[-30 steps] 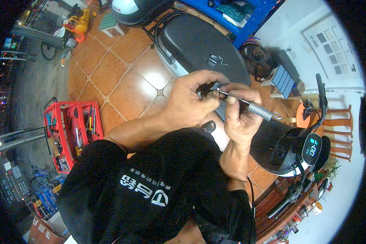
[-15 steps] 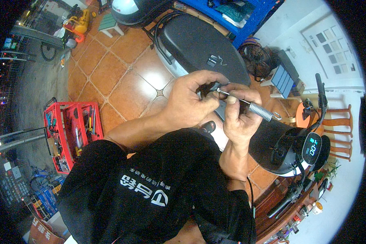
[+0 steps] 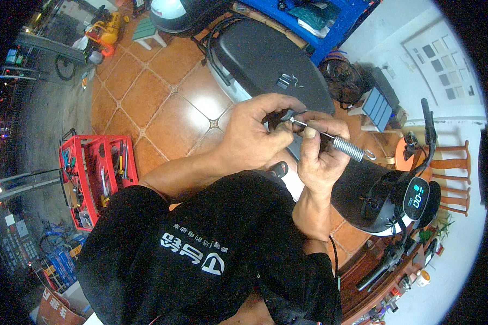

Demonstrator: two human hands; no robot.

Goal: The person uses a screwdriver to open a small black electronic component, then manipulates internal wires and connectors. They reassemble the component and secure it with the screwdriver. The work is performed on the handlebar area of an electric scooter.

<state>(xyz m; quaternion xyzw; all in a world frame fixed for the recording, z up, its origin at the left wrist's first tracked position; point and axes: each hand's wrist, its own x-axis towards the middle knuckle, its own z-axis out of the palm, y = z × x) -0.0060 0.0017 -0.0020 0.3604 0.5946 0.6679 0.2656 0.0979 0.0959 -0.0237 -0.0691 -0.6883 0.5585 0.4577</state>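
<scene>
My left hand (image 3: 255,130) is closed around a small dark part (image 3: 286,115) at the end of a thin metal wire (image 3: 324,134), its thumb and fingertips mostly hiding that part. Close beside it, my right hand (image 3: 320,154) grips the same wire between thumb and curled fingers. A silver coil spring (image 3: 347,150) on the wire extends past the right fingers, with a looped hook (image 3: 370,154) at its outer end. Behind both hands, small metal pieces (image 3: 288,81) lie on a black scooter seat (image 3: 260,51).
Red tool cart (image 3: 95,142) at left, blue rack (image 3: 309,27) at back. Step stools (image 3: 145,31), a fan (image 3: 339,76) and helmet (image 3: 173,11) surround the scooter; its handlebar display (image 3: 415,197) is at right, beside a wooden chair (image 3: 454,168). Tiled floor (image 3: 146,103) underneath.
</scene>
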